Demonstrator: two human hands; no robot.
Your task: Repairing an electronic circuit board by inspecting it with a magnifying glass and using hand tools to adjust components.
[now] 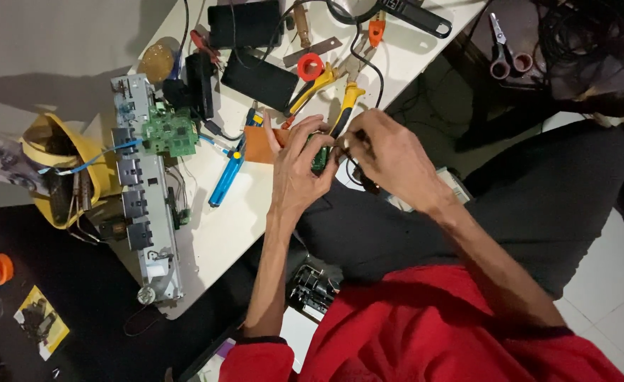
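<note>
My left hand [299,164] grips a small green circuit board [319,157] just past the near edge of the white table [213,233]. My right hand [391,157] is closed on the board's right side, its fingertips pinching something small and dark there that I cannot make out. Both hands meet over my lap. An orange-brown flat piece [261,144] lies on the table right behind my left fingers. Yellow-handled pliers [346,106] lie just beyond the hands.
A long grey metal chassis [142,205] with a green circuit board [169,133] lies at the table's left. A blue tool [225,178], red tape roll [310,66], black boxes [245,25], scissors [501,56] and a yellow helmet [57,170] surround it.
</note>
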